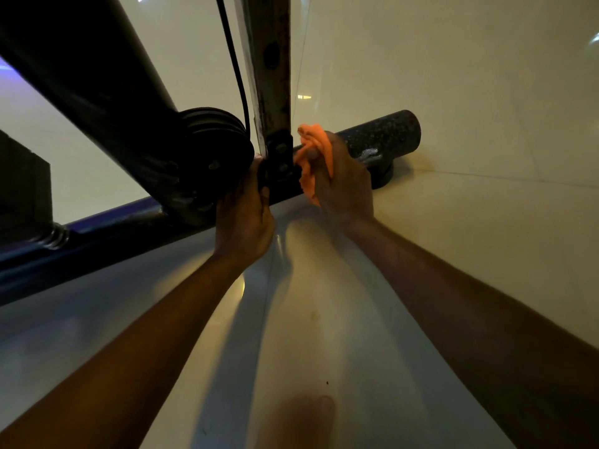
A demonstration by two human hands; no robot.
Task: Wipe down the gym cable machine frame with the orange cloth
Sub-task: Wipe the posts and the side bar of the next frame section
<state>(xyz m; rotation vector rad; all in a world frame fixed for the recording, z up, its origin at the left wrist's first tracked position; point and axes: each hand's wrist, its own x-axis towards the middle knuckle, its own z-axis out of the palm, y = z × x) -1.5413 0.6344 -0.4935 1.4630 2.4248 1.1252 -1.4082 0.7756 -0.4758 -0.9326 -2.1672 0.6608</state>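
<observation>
Both hands down at the base of the cable machine, low on the floor [324, 319]. Right hand [343, 186] has fingers curled round a bunched orange cloth [316, 150], pressing it onto the bottom bar [382, 137] just right of the bracket [280, 160]. Cloth sits betw hand and bar, some of it sticking out above and below the fingers. Left hand [244, 218] is on the same bar just left of the bracket, thumb up against the joint, fingers wrapped behind; looks like a grip on the frame but the fingertips are hidden, so can't tell how tight. Upright post [270, 76] w/ bolt holes rises from the bracket; worn, patchy finish. Pulley [215, 147] sits just left of it, cable [233, 59] running up from it. Thick diagonal tube [90, 76] goes up-left. Bar end is open, w/ a round foot [384, 176] under it on the tile. Dim lighting, arm shadows on the floor.
</observation>
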